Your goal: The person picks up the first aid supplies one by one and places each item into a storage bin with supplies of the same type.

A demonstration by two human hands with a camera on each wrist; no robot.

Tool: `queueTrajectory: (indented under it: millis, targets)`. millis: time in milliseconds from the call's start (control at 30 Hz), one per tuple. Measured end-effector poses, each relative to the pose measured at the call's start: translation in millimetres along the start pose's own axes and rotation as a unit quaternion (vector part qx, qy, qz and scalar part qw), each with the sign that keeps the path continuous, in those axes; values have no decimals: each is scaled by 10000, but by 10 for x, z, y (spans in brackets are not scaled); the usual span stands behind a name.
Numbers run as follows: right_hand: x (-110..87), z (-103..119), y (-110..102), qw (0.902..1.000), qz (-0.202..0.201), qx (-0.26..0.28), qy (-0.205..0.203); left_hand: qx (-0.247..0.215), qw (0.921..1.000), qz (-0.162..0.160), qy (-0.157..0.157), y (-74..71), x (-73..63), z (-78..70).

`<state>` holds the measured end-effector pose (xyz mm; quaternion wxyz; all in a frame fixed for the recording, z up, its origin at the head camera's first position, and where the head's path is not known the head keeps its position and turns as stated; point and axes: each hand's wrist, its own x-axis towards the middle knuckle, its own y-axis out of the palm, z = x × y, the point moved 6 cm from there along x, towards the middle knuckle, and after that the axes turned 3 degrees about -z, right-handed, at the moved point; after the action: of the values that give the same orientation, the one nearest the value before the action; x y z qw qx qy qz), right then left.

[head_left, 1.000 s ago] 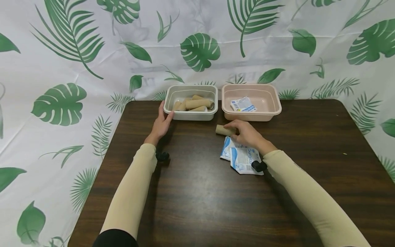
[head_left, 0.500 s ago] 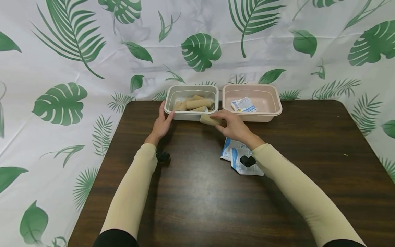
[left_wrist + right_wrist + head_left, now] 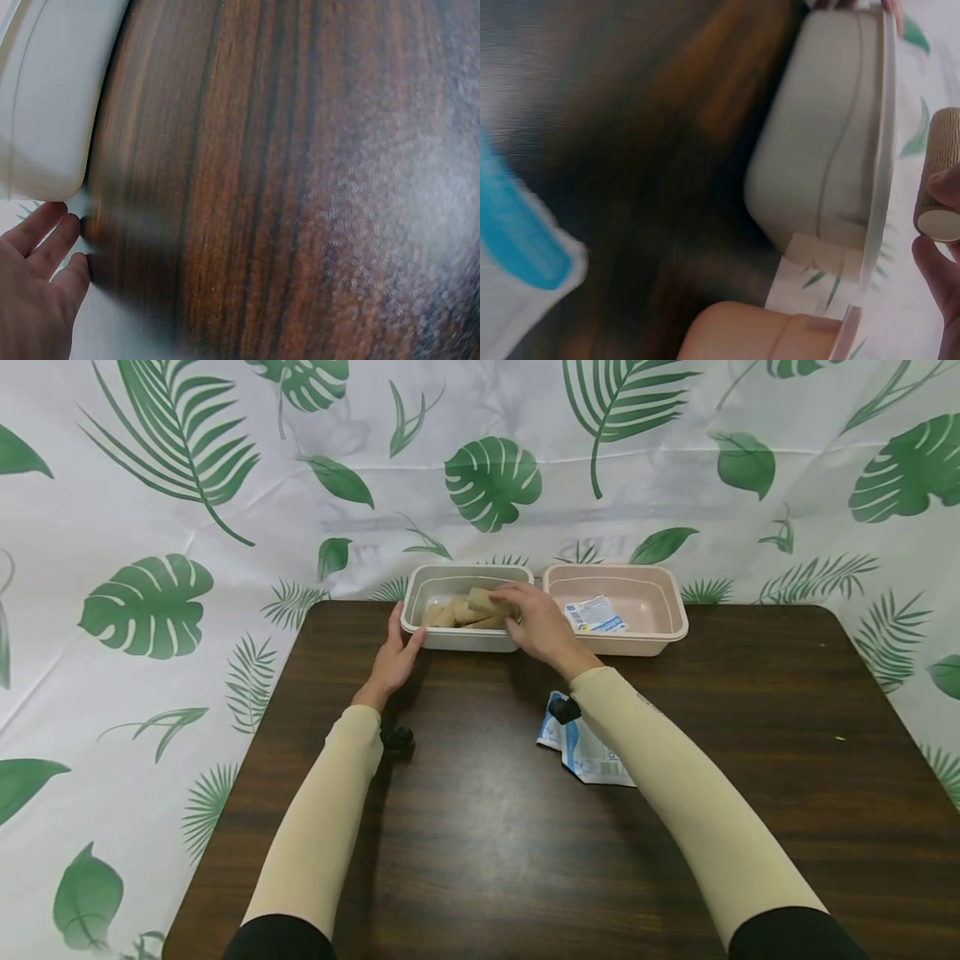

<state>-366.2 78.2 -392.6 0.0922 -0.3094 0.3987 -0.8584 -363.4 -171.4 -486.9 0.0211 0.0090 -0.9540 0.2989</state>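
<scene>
White cloth point(image 3: 420, 418) with green leaf prints fills the upper part of the frame, and below it we see a dark brown table point(image 3: 465, 835) with wood grain. At the centre of the frame, near the far edge of the table, stand two trays side by side: a pale grey tray point(image 3: 465, 642) and, to the right of it, a pink tray point(image 3: 626, 647).

Our right hand point(image 3: 542, 622) pinches a beige roll point(image 3: 489, 602) between thumb and fingers, over the right part of the pale grey tray. In the right wrist view this roll is at the right edge, its surface finely ribbed. Other beige rolls point(image 3: 445, 616) lie in the same tray. Our left hand point(image 3: 388, 664) has its fingers extended, touching the left end of this tray.

As for writing, we find blue-and-white packets point(image 3: 600, 762) right of centre, partly under our right forearm; their printing is too small for us to read. Inside the pink tray lies a white and blue packet point(image 3: 594, 615), whose label also carries fine print that we cannot make out. Both our forearms wear cream sleeves point(image 3: 318, 818).
</scene>
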Motion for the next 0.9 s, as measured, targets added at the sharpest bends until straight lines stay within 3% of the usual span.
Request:
queueTrajectory:
  millis: [167, 267, 433, 633, 733, 900]
  targets:
    - [172, -103, 42, 9975, -11, -215, 672, -18, 10000, -63, 12, -25, -3, -5]
    - [223, -130, 125, 9961, 136, -290, 824, 14, 10000, -64, -36, -30, -10, 2]
    - [289, -58, 243, 9971, 226, -380, 617, 72, 10000, -34, -47, -23, 3, -5]
    - [439, 187, 365, 9989, 227, -383, 154, 88, 9999, -88, -40, -34, 11, 10]
    - [492, 267, 475, 9956, 555, -720, 218, 82, 10000, -34, 1, -17, 11, 17]
    - [486, 244, 632, 9794, 1236, -1367, 826, 73, 9999, -84, 82, -9, 16, 17]
